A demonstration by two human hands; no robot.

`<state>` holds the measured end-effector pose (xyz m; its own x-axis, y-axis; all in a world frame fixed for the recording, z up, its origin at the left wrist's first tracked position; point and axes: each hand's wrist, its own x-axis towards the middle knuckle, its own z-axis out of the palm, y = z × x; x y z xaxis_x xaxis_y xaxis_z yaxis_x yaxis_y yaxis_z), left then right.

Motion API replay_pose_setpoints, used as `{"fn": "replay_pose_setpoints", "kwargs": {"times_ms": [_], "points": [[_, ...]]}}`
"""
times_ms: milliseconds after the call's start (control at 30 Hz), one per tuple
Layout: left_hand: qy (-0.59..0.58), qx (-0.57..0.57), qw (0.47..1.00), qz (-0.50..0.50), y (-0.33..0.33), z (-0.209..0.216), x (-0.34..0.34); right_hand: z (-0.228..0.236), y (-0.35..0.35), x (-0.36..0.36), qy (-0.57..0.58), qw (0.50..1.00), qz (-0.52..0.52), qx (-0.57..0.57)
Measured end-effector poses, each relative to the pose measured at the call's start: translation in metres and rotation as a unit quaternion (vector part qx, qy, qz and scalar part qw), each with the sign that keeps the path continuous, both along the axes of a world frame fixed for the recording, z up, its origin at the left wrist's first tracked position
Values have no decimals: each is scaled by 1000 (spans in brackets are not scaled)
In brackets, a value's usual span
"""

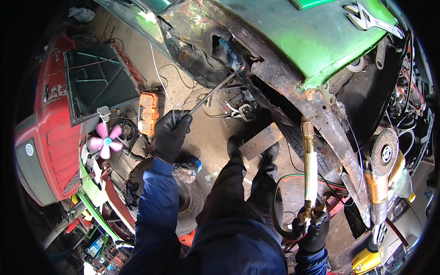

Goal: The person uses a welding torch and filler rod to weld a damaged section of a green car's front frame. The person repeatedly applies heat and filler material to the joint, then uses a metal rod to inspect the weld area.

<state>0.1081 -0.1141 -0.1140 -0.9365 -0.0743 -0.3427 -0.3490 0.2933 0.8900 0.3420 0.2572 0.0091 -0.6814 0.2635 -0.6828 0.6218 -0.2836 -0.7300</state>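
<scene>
My left hand [171, 135], in a black glove, is closed around a long thin metal rod [211, 94]. A small wire loop stands up at the fist. The rod's far tip reaches a torn, rusty hole [233, 57] in the car body panel. My right hand [314, 227], also gloved in black, grips a gas torch [310, 172] by its brass valve end. The torch points away from me, its nozzle end beside the rusted metal edge [330, 123]. A green and a red hose [276, 206] run from it. No flame shows at its end.
An adjustable wrench [366, 20] lies on the green panel. At right an angle grinder [382, 160] rests by the engine bay. An orange toolbox [148, 113], a pink fan [106, 140] and a wheel [188, 199] are at left. Clamps [243, 111] and cables lie on the floor.
</scene>
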Motion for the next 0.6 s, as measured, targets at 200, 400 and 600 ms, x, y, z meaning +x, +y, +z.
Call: {"fn": "replay_pose_setpoints", "kwargs": {"times_ms": [200, 400, 600], "points": [[4, -12, 1000, -18, -3, 0, -3, 8, -2, -14, -3, 999, 30, -15], [-15, 0, 1000, 3, -1, 0, -1, 13, 6, -32, -33, 994, 108, -1], [-7, -9, 1000, -1, 0, 2, -3, 10, 3, -48, -36, 986, 2, -162]]}}
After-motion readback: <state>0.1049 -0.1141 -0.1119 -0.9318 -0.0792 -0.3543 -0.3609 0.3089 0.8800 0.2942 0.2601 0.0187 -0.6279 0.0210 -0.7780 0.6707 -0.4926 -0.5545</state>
